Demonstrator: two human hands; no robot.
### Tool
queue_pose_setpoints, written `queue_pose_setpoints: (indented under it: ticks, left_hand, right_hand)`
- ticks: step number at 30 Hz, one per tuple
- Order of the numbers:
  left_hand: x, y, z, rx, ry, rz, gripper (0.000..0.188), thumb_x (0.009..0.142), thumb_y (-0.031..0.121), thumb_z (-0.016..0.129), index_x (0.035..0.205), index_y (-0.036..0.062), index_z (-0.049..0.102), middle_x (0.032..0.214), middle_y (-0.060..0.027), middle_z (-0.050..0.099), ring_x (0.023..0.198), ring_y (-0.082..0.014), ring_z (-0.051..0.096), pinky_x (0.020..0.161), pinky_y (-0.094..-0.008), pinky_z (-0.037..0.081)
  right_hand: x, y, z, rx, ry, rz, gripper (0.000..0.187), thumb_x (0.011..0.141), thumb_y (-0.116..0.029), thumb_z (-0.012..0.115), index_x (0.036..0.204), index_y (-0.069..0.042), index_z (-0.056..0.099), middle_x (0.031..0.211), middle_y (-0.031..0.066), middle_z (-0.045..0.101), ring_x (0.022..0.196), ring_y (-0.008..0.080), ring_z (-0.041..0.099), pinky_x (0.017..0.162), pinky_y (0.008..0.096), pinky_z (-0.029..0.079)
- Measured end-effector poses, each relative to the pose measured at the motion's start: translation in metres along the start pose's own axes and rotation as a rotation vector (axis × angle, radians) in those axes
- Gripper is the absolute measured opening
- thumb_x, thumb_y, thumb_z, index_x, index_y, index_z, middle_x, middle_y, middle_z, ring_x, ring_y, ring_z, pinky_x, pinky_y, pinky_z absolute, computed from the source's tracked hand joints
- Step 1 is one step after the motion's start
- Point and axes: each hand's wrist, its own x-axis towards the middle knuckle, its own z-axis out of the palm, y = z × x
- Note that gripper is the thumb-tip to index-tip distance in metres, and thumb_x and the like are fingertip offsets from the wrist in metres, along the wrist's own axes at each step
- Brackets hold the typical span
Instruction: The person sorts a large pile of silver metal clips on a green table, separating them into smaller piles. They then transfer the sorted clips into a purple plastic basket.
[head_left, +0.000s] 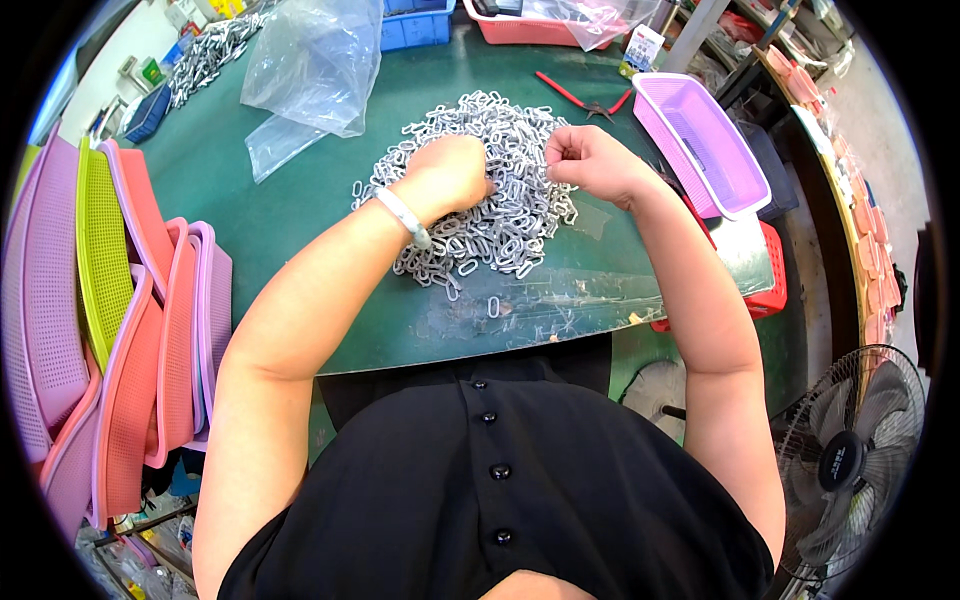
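While grey links lie heaped beneath, left fingers and right fingers curl inward, gap and hold unclear.

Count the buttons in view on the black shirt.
4, in a line down the black shirt: the first button nearest the table, the second button and third button following, the fourth button near the picture's lower edge. Others may be hidden.

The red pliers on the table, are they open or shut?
Open: the pliers have their red handles spread wide apart. The jaws themselves are too small to tell.
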Motion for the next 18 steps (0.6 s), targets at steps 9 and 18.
queue_pose_setpoints:
  ticks: [9,18]
  left_hand:
    - [0.006,-0.008,-0.002,-0.157,-0.047,0.013,0.019,0.066,0.021,0.069,0.070,0.0045,0.062,0.071,-0.0122,0.062,0.069,-0.0233,0.060,0.066,-0.0357,0.047]
    - [-0.008,-0.021,-0.008,-1.256,-0.304,-0.086,0.013,0.076,0.008,0.057,0.089,0.0045,0.054,0.072,-0.0044,0.058,0.058,-0.0069,0.051,0.043,-0.0194,0.037]
  right_hand:
    - [0.002,-0.003,-0.002,0.233,0.023,0.141,0.007,0.071,-0.001,0.056,0.076,-0.005,0.053,0.064,-0.0024,0.050,0.056,0.0057,0.047,0.049,0.0195,0.037]
    - [0.006,-0.008,0.000,0.170,-0.030,0.134,0.006,0.073,-0.004,0.059,0.079,-0.004,0.057,0.068,-0.0020,0.054,0.057,0.0054,0.048,0.050,0.0186,0.037]
